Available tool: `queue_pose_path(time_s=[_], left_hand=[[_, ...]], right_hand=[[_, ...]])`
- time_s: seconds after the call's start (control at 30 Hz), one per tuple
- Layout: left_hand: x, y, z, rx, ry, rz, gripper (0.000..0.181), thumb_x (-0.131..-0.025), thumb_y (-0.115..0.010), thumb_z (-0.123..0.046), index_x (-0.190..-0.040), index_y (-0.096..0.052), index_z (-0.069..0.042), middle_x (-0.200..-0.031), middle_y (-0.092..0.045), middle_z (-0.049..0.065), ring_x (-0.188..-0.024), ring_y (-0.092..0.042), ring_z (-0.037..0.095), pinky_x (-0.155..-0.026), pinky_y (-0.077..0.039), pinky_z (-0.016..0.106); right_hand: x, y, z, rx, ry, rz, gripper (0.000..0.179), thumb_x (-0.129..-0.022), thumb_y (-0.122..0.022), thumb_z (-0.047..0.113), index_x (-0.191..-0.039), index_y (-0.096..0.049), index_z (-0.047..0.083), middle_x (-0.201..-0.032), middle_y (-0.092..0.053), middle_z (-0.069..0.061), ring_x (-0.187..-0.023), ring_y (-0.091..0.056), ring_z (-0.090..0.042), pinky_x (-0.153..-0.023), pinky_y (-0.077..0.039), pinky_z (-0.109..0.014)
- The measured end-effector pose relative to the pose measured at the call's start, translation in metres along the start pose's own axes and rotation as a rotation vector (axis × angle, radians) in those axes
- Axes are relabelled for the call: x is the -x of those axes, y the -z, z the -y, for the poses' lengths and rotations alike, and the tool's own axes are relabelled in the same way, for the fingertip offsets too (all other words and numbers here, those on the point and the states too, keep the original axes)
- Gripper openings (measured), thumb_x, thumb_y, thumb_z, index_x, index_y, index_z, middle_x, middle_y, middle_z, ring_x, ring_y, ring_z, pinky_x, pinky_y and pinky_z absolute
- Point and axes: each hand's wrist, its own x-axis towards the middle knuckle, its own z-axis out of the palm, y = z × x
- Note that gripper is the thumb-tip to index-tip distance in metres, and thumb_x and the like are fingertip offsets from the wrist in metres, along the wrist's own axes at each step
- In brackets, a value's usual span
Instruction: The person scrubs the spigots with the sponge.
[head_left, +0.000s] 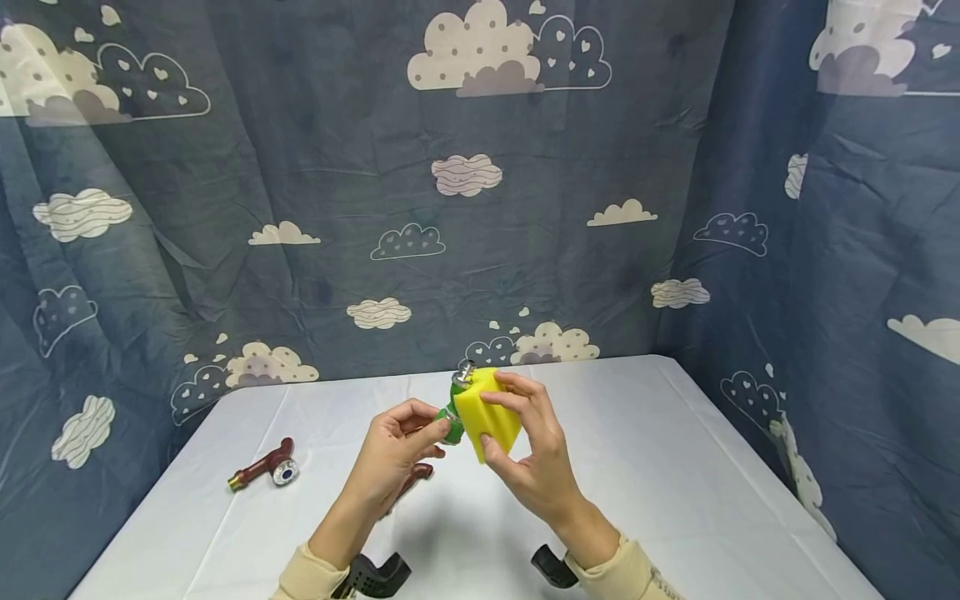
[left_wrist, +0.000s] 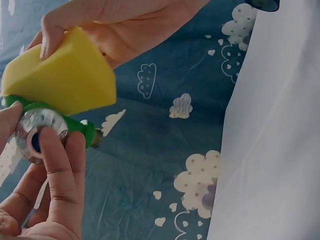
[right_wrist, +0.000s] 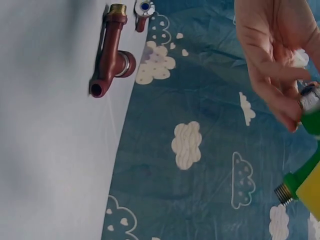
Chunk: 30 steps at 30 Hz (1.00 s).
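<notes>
My left hand pinches a green water tap above the table, with thumb and fingers at its silver knob. A yellow sponge is in my right hand, gripped between thumb and fingers. The sponge lies against the tap's green body in the left wrist view and covers part of it. One threaded end of the tap shows in the right wrist view. There, the sponge is cut off by the frame's edge.
A dark red tap lies on the white-covered table at the left. Another dark red tap lies partly hidden behind my left hand. Behind the table hangs a blue cloth with clouds.
</notes>
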Motion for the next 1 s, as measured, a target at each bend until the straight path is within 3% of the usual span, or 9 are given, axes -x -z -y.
queue_pose_path(time_s=[0.27,0.4,0.53,1.0], left_hand=[[0.000,-0.004,0.002,0.102,-0.020,0.005,0.031,-0.106,-0.070,-0.014,-0.130,-0.066,0.005,-0.111,-0.073,0.005,-0.090,-0.079,0.018,-0.077,-0.066,0.025],[-0.001,-0.002,0.003,0.194,0.000,-0.048,0.027,-0.107,-0.067,-0.014,-0.127,-0.067,0.003,-0.110,-0.074,0.004,-0.092,-0.078,0.017,-0.084,-0.067,0.028],[-0.001,-0.002,0.001,0.284,0.033,-0.085,0.027,-0.107,-0.067,-0.016,-0.127,-0.067,0.002,-0.114,-0.077,0.005,-0.097,-0.080,0.017,-0.087,-0.067,0.029],[0.000,-0.002,-0.001,0.414,0.070,-0.062,0.016,-0.110,-0.061,-0.014,-0.119,-0.072,-0.007,-0.116,-0.081,0.007,-0.101,-0.082,0.020,-0.092,-0.066,0.031]], right_hand=[[0.004,-0.005,-0.001,0.039,0.068,0.082,0.053,-0.082,-0.077,-0.002,-0.132,-0.069,0.011,-0.149,-0.051,-0.020,-0.128,-0.060,-0.033,-0.099,-0.060,-0.025],[0.006,-0.006,-0.004,0.070,0.091,0.127,0.055,-0.081,-0.077,-0.002,-0.134,-0.068,0.012,-0.149,-0.050,-0.020,-0.126,-0.060,-0.032,-0.092,-0.066,-0.034],[0.007,-0.005,-0.008,0.100,0.091,0.134,0.056,-0.081,-0.077,-0.002,-0.133,-0.068,0.012,-0.150,-0.050,-0.020,-0.129,-0.060,-0.033,-0.095,-0.066,-0.036],[0.009,-0.001,-0.017,0.182,0.115,0.108,0.055,-0.080,-0.078,-0.001,-0.132,-0.068,0.012,-0.150,-0.049,-0.022,-0.134,-0.056,-0.034,-0.111,-0.057,-0.030]])
